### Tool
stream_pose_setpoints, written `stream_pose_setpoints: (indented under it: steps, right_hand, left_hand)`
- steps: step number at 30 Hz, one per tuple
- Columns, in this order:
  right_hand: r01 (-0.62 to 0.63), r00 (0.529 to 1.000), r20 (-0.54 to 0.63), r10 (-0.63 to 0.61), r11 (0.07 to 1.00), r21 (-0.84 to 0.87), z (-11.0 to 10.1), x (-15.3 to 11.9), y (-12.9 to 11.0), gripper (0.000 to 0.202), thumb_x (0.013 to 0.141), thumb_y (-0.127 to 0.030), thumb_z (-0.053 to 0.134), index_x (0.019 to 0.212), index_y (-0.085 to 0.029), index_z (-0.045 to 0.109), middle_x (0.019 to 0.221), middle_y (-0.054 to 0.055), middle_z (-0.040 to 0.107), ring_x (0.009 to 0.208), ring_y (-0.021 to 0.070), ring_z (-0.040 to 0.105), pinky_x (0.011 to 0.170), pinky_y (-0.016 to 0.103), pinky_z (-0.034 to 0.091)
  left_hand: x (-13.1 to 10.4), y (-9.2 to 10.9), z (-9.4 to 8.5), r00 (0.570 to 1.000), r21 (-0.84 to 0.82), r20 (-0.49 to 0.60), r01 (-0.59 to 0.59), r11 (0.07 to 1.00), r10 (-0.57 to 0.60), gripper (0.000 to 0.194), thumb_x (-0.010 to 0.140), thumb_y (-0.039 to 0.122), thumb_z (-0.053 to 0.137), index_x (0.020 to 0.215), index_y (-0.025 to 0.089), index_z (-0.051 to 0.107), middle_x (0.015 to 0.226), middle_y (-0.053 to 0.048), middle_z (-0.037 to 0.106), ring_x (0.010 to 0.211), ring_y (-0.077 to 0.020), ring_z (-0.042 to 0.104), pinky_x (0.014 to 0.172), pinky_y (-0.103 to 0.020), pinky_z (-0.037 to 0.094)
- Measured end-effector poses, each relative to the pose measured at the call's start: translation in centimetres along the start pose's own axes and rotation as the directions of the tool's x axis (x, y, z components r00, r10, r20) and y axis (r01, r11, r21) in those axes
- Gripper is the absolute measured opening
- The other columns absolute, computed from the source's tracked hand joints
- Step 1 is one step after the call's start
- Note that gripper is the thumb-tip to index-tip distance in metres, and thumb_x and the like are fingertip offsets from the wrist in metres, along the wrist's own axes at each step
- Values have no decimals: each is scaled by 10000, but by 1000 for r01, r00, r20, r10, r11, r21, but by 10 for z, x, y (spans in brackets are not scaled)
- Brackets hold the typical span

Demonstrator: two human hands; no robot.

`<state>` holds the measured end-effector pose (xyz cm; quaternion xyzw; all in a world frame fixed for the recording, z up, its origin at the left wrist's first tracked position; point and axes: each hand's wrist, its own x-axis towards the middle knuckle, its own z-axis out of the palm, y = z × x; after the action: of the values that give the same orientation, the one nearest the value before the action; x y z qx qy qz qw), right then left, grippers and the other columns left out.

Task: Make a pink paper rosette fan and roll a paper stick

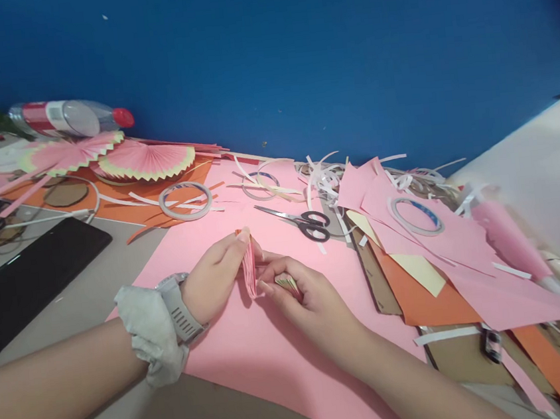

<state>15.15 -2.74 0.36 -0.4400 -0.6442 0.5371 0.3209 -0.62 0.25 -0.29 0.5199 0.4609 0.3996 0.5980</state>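
Note:
Between my hands is a pleated pink paper fan [249, 269], folded narrow, with a yellowish edge showing by my right palm. My left hand [221, 269] pinches it with the thumb on its top end; a watch and a pale scrunchie are on that wrist. My right hand [309, 293] has its fingers closed round the fan's yellowish end, and the thumb and index finger meet at the pleats. Under both hands lies a large pink sheet [235, 354]. Black-handled scissors [306, 223] rest on it just beyond my hands, blades slightly apart.
Finished-looking pink paper fans [147, 160] and a plastic bottle [70, 118] lie at the back left. A tape roll [161, 205] sits nearer. A black phone [42, 278] is at left. Pink sheets [425, 261], orange paper [413, 289] and white strips [327, 178] clutter the right. Behind stands a blue wall [264, 58].

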Motion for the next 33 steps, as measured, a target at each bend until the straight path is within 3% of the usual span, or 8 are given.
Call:
stream_pose_setpoints:
  steps: [9, 12, 15, 18, 24, 28, 33]
  right_hand:
    - [-6, 999, 35, 4, 998, 67, -1, 0, -3, 79, 898, -199, 503, 848, -223, 560, 1302, 47, 543, 1216, 132, 495, 893, 255, 437]
    - [-12, 997, 72, 9, 999, 45, -2, 0, -6, 102, 895, -185, 492, 829, -213, 565, 1296, 54, 531, 1209, 153, 487, 858, 263, 444]
    - [-52, 993, 98, 57, 997, -52, -4, -2, -5, 86, 887, -221, 500, 844, -212, 574, 1119, 50, 615, 984, 160, 585, 739, 259, 448]
    - [-91, 985, 133, 109, 987, -135, -6, -3, -3, 96, 887, -273, 503, 863, -213, 574, 876, 5, 640, 709, 120, 551, 621, 235, 402]
    - [-75, 977, 184, 105, 984, -163, -6, -3, -4, 84, 890, -281, 504, 872, -228, 568, 713, -56, 568, 601, 83, 448, 561, 205, 353]
    - [-38, 983, 161, 94, 947, -320, -5, -3, -6, 87, 890, -257, 494, 861, -241, 574, 742, -54, 587, 626, 85, 484, 582, 206, 364]
    - [64, 983, 175, 47, 813, -578, -1, -7, -1, 114, 888, -169, 435, 863, -224, 531, 880, -21, 630, 697, 110, 550, 599, 229, 368]
  left_hand:
    - [1, -1, -3, 999, -61, -9, 30, 998, -31, 372, 911, 464, 372, 721, 190, 536, 556, 18, 568, 506, -151, 555, 556, -287, 470]
    - [1, 0, -4, 998, -151, -3, 59, 987, -60, 369, 898, 476, 405, 708, 188, 533, 575, 6, 595, 594, -176, 615, 609, -299, 509]
    - [2, 1, -5, 998, -254, 18, 60, 965, -58, 373, 898, 471, 421, 694, 177, 526, 709, -48, 688, 840, -238, 669, 760, -366, 534]
    - [4, 1, -6, 999, -316, 12, 48, 948, -46, 362, 910, 444, 416, 707, 167, 532, 813, -94, 730, 975, -267, 652, 842, -421, 517]
    - [9, 1, -11, 997, -391, 12, 74, 917, -75, 357, 926, 415, 406, 712, 159, 534, 811, -113, 736, 1005, -274, 647, 845, -432, 526]
    - [10, 0, -12, 997, -411, 23, 75, 909, -72, 381, 927, 433, 397, 707, 157, 539, 800, -112, 734, 1007, -278, 644, 843, -443, 534]
    - [10, -1, -12, 997, -432, 33, 77, 899, -70, 381, 918, 449, 413, 711, 153, 535, 832, -139, 734, 1008, -294, 643, 854, -474, 525]
